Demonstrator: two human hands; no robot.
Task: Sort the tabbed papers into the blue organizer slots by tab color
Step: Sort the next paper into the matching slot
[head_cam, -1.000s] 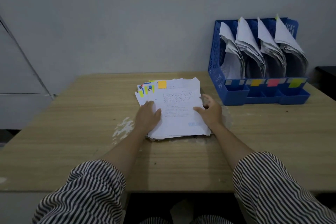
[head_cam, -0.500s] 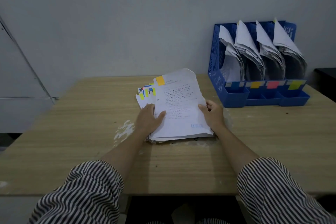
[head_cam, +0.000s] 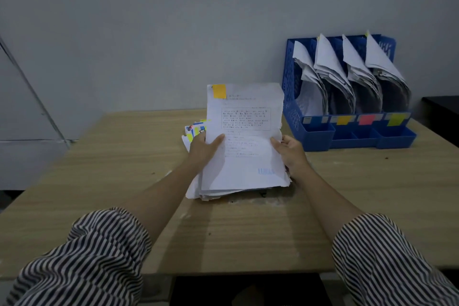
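Grey wall behind, wooden table [head_cam: 99, 169] in front, scuffed pale patch under the paper stack [head_cam: 223, 191].

Top sheet [head_cam: 244, 136] now tipped up nearly upright off the stack; a second ago lay flat, half a second ago only its far edge raised. Orange tab [head_cam: 219, 91] at its upper left corner, fully in view. Near edge still down against the pile.

Left hand [head_cam: 202, 151] pinching the sheet's left edge, thumb across the printed face, fingers behind. Right hand [head_cam: 291, 153] gripping the right edge, thumb on the front. Hands apart, one on each side of the same sheet. Earlier both lay flat on the stack, so press changed to grip.

Remaining tabbed papers underneath, coloured tabs [head_cam: 196, 129] fanned out at the far left corner: blue, yellow, a spot of red.

Blue organizer [head_cam: 293, 97] to the right against the wall, near but not touching the stack. Four slots, each already holding leaning papers. Front labels left to right: blue [head_cam: 315, 120], orange [head_cam: 343, 120], pink [head_cam: 366, 119], yellow-green [head_cam: 396, 119].

Reading: one sheet separated and tab colour exposed. Probable destination the second slot from the left, orange label. Many sheets left in the pile, so sorting far from done.

Risk: thin, worn sheet, likely to buckle going into a crowded slot.
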